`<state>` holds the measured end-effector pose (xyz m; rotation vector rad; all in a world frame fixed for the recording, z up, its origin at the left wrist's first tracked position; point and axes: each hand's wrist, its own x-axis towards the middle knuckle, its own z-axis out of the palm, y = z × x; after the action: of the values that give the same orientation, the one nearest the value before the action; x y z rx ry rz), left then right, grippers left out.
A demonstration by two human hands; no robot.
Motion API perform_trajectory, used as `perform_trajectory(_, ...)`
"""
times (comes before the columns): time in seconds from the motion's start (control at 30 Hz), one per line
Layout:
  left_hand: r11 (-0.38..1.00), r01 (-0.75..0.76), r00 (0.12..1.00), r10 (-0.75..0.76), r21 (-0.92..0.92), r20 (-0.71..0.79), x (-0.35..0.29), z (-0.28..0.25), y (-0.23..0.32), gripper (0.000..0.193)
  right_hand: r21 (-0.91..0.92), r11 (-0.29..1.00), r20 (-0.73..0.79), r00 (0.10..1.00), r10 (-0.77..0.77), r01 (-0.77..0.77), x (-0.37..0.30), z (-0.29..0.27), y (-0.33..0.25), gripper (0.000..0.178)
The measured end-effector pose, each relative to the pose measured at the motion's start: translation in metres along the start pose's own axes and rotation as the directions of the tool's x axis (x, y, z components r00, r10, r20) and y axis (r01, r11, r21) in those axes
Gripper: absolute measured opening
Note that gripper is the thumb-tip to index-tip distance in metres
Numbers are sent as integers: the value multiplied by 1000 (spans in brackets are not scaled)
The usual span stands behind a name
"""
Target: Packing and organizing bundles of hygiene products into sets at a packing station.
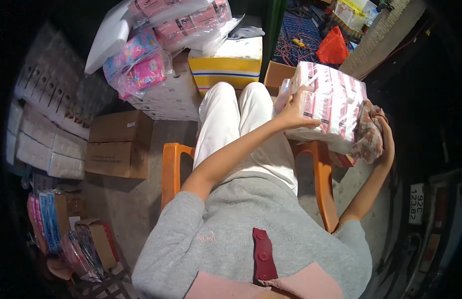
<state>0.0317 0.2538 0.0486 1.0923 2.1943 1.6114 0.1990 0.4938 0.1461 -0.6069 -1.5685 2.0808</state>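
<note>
A large clear-wrapped bundle of white packs with pink and red bands (335,94) stands to the right of my knees. My left hand (295,113) grips its near left corner, the thumb along the near face and the fingers on the left side. On the bundle's right end, my right hand (387,137) holds a crumpled brown floral cloth (369,132) against the plastic. The cloth partly hides the fingers of that hand. Under the bundle, an open cardboard box (279,74) shows only in part.
I sit in an orange plastic armchair (321,184). Ahead are a yellow-and-white box (226,70) and pink wrapped packs (193,30). Leftward stand a brown carton (119,144) and stacked white bundles (51,134). A red bag (333,46) lies far right, and a motorbike's dark rear with its plate (416,203) is close on the right.
</note>
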Motion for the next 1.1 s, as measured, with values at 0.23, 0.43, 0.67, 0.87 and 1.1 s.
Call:
perform_trajectory(0.23, 967, 73, 997, -80, -243, -19, -2, -11, -44, 87, -427, 892, 9, 987, -160, 148, 25, -22, -4, 34)
perform_trajectory(0.43, 985, 161, 898, -174, -65, -405, -12, -104, -90, 44, -478, 778, -204, 811, -549, 407, -3, -12, -28, 40)
perform_trajectory(0.67, 552, -31, 450, 752, 833, -481, 18, -257, 53, 33, 84, 810, -307, 789, -533, 580, -12, 22, -31, 37)
perform_trajectory(0.87, 308, -127, 373, 896, 943, -242, 83, -390, 40, 80, 245, 927, -106, 958, -267, 285, 15, 44, 6, 38)
perform_trajectory(1.1, 514, -97, 786, 565, 852, -251, 94, -361, 91, 103, 185, 852, -170, 870, -463, 489, 50, 10, 56, 37)
